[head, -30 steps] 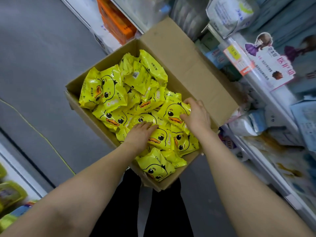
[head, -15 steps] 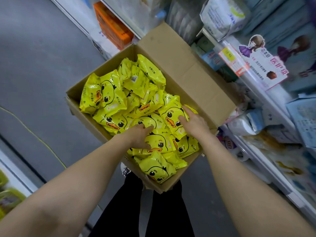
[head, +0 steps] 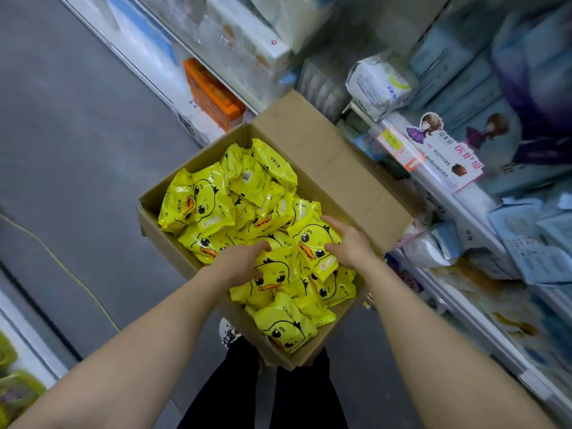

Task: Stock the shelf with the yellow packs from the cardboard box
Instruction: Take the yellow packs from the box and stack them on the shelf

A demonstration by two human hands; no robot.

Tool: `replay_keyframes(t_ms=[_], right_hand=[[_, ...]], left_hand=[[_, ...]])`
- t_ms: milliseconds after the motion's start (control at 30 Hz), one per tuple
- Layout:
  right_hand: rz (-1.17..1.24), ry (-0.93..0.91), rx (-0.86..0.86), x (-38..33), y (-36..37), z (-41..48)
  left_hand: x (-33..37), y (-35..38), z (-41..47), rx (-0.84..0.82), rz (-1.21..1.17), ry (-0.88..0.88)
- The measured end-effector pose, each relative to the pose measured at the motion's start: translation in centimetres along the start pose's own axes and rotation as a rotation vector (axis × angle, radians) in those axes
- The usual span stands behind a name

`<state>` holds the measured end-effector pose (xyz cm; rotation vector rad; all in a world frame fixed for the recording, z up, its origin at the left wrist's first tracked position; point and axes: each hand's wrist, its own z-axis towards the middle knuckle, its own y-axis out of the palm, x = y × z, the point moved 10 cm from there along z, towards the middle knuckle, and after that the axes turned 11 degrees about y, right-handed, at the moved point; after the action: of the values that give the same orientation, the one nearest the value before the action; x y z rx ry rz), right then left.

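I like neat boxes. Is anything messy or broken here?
Nothing looks torn or spilled. The yellow packs lie jumbled at all angles in the cardboard box, and one at the far end shows its barcode, not a duck.

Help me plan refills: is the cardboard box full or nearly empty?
Full: yellow packs pile close to the cardboard box rim, hiding its floor.

Grey floor [head: 77,134] — a thin yellow cord [head: 62,267] lies across it at left. The shelf [head: 464,209] at right holds a white pack [head: 380,82], pale-blue packs [head: 526,236] — lower down, an orange carton [head: 213,94].
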<state>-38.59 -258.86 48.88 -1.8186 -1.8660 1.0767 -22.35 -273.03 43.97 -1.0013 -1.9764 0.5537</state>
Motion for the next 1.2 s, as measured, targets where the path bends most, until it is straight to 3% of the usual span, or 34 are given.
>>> replay_keyframes(t_ms=[233, 667, 1200], right_hand=[[0.086, -0.046, 0.108, -1.0, -5.3, -3.3], [0.18, -0.372, 0.568, -7.7, -23.5, -13.9], [0.204, -0.613, 0.873, -9.8, -38.9, -23.3]], left_hand=[[0.2, -7.8, -3.2, 0.123, -0.17, 0.022], [9.9, -27.5, -9.2, 0.546, -0.067, 0.358], [21.7, -42.3, -12.8, 0.735, 0.063, 0.544]])
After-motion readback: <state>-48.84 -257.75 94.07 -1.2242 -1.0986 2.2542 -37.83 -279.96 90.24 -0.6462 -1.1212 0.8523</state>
